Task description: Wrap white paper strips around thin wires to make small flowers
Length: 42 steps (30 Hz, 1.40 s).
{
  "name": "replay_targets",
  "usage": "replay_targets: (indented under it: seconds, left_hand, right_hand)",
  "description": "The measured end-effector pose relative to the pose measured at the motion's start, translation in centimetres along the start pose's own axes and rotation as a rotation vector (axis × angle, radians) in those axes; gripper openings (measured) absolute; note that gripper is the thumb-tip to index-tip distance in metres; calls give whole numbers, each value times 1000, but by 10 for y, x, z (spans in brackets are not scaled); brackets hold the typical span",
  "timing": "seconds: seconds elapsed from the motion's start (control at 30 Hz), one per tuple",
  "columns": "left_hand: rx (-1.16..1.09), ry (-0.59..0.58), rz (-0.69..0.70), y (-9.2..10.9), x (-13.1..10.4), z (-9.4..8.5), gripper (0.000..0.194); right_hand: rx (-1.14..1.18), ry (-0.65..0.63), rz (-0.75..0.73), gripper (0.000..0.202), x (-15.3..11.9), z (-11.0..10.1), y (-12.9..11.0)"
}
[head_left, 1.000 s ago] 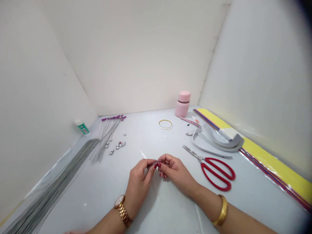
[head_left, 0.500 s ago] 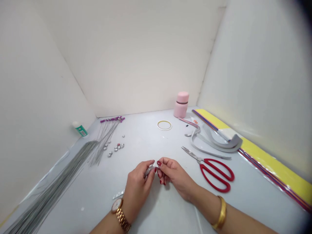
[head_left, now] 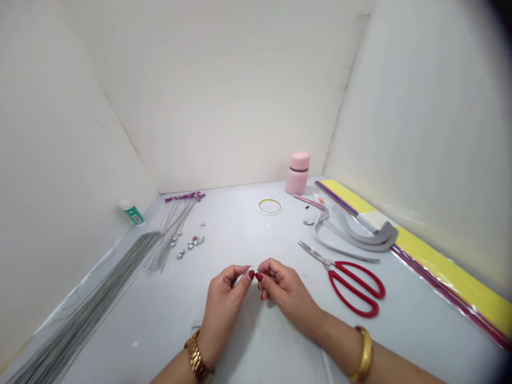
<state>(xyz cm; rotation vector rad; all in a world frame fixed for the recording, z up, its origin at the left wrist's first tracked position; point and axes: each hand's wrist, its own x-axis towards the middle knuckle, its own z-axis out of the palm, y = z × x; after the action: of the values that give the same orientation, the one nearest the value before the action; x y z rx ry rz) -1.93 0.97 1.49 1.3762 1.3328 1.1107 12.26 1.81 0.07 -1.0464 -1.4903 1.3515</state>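
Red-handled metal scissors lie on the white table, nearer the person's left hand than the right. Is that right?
No, the side is wrong: the head view shows the red-handled metal scissors on the white table, nearer the right hand than the left hand.

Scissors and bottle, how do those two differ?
The scissors lie flat, while the bottle stands upright.
The scissors are red and silver; the bottle is pink with a dark stripe.
The scissors are beside the right hand; the bottle is farther off, near the back wall.
Both are on the table, and neither hand is touching them.
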Motion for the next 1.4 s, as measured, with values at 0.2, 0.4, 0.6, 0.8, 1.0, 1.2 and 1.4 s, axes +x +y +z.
replay_targets:
  seconds: [0.2, 0.4, 0.6, 0.8, 1.0, 1.2, 1.4]
  left_hand:
    - [-262, -48, -181, 4, 1, 1, 15]
    - [-543, -238, -477, -1, 6, -2, 25]
    - [-403, -187, -364, -3, 5, -2, 22]
    - [64, -75, 80, -2, -1, -1, 19]
    - [277, -32, 215, -5, -2, -4, 16]
    - [124, -15, 95, -5, 1, -2, 14]
    - [-152, -34, -88, 1, 1, 0, 14]
  right_hand:
    - [-314, 31, -173, 14, -2, -4, -5]
    - [-451, 17, -317, 15, -2, -8, -4]
    - [-110, -50, -63, 17, 0, -5, -4]
    - [126, -56, 67, 23, 5, -4, 1]
    - [181, -71, 97, 25, 5, -3, 0]
    - [135, -88, 60, 22, 4, -4, -2]
    - [-63, -47, -50, 17, 1, -6, -4]
